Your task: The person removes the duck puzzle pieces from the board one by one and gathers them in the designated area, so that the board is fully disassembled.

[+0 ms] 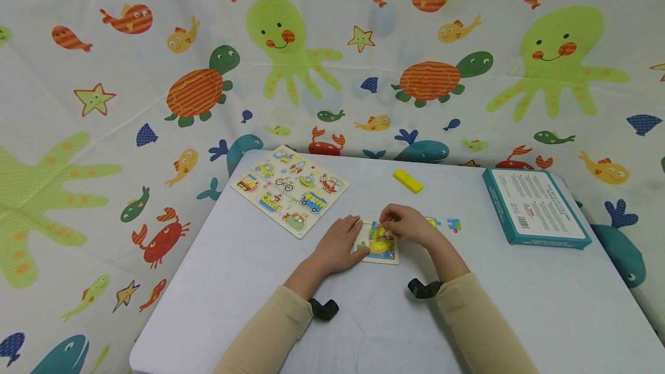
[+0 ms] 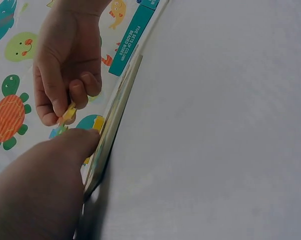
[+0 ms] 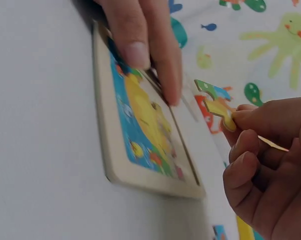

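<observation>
A small wooden jigsaw tray [image 1: 385, 261] lies on the table, partly filled with a yellow and blue picture. My left hand [image 1: 339, 246] rests on its left side, and in the right wrist view two extended fingers [image 3: 135, 52] press on the tray. Between thumb and fingers, my right hand [image 1: 413, 225] pinches a puzzle piece [image 3: 218, 107] in yellow, green and blue. That piece is raised above the tray's upper right part in the head view. Loose puzzle pieces [image 1: 454, 225] lie just right of the right hand, one of them partly covered by it.
Back left lies a wooden board [image 1: 279, 217] with several vehicle pictures. A yellow block [image 1: 407, 181] is near the table's back. At the right stands a teal and white box [image 1: 537, 204]. Behind the table hangs a sea-animal cloth [image 1: 322, 114].
</observation>
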Tool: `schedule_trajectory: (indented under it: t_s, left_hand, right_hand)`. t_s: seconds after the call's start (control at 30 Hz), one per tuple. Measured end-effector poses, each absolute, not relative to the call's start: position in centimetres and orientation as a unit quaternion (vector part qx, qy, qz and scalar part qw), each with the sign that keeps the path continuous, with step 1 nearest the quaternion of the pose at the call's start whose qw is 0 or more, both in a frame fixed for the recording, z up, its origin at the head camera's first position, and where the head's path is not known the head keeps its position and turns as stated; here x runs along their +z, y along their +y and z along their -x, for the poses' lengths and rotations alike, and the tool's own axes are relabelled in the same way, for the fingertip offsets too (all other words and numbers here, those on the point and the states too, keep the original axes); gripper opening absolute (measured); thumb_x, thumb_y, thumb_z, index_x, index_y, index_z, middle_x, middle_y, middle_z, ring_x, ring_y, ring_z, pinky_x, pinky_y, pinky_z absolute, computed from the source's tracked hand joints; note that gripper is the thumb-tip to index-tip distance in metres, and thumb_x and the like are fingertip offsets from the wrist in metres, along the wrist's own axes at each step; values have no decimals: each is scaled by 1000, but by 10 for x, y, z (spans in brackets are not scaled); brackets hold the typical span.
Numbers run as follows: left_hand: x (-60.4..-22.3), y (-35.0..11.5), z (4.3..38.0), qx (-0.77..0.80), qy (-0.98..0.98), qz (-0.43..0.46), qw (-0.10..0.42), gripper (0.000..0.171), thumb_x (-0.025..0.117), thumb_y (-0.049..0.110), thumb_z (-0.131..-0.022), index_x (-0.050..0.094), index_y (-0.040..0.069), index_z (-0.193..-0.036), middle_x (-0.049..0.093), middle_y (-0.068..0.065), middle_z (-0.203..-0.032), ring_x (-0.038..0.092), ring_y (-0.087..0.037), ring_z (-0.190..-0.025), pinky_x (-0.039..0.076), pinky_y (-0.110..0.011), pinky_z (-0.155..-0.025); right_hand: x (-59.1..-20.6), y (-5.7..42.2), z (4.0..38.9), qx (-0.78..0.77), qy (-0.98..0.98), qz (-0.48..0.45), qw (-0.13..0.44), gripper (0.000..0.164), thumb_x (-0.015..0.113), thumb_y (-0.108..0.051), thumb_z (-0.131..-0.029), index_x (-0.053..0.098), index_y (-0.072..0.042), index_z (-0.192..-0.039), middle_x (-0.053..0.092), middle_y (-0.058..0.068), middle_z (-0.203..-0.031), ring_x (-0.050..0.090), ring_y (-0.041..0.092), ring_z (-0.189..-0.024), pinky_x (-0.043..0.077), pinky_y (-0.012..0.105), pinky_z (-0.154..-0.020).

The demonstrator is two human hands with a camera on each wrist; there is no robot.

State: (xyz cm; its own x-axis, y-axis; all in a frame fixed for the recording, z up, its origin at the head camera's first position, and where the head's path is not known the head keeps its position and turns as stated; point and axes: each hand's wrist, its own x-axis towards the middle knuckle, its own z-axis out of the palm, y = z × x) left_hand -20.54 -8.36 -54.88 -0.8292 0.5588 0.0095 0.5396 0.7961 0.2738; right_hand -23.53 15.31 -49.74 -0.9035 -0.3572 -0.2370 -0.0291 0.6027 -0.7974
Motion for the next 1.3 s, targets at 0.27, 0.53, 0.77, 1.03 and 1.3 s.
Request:
schedule_trajectory:
  t_s: [0.27, 0.53, 0.77, 1.03, 1.3]
  left_hand:
    - [-547, -83, 204, 136, 946, -290, 40, 77, 46, 58, -98, 29, 10, -156, 29, -6, -162, 23, -23, -152, 19, -40, -126]
    - [-547, -83, 203, 124, 948, -291, 30, 77, 48, 57, -98, 30, 9, -156, 30, -7, -161, 24, -24, -152, 19, -41, -126]
    - [-549, -83, 203, 127, 948, -289, 32, 79, 47, 59, -97, 30, 9, -156, 30, -6, -162, 23, -25, -152, 19, -41, -126]
    - [-550, -82, 204, 125, 950, -284, 38, 79, 47, 60, -97, 29, 11, -156, 28, -5, -162, 22, -23, -152, 17, -39, -126]
    - [-550, -82, 204, 126, 950, -284, 36, 79, 47, 60, -97, 29, 11, -156, 29, -5, -162, 22, -22, -152, 17, -39, -126]
  right_hand:
    - [-492, 187, 234, -430, 883, 72, 177, 11, 64, -23, -96, 63, -14, -104, 62, 12, -91, 54, 22, -69, 46, 29, -61]
    - [-494, 215, 232, -427, 883, 64, 185, 14, 64, -21, -96, 63, -10, -106, 62, 10, -89, 53, 21, -69, 46, 30, -62]
    - [-499, 231, 229, -417, 886, 59, 192, 15, 65, -21, -96, 64, -9, -105, 59, 8, -85, 51, 21, -68, 44, 28, -60]
    - [-508, 234, 230, -409, 886, 46, 214, 11, 65, -18, -94, 65, -11, -103, 62, 5, -91, 53, 20, -72, 45, 27, -61]
    - [-514, 233, 230, -394, 894, 52, 204, 9, 65, -17, -95, 65, -11, -102, 62, 4, -89, 52, 18, -70, 44, 27, -59]
